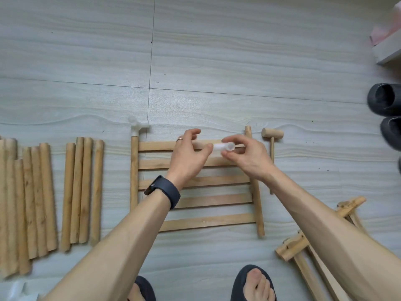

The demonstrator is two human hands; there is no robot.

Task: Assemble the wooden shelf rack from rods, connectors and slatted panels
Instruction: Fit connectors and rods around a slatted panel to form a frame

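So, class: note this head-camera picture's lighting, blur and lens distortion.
Head view: light is soft and even, with only faint shadows under the slatted panel; wide-angle bending seems to fan the loose rods at left; the left hand on a rod and the right hand on the white connector look slightly smeared.

**Bare pale wood, milky plastic, grey tile**

Each rod, the slatted panel and the mallet are unpainted pale wood, matt, with visible grain. The connector is translucent white plastic, smooth and slightly glossy. The floor is grey wood-grain tile with a soft sheen.
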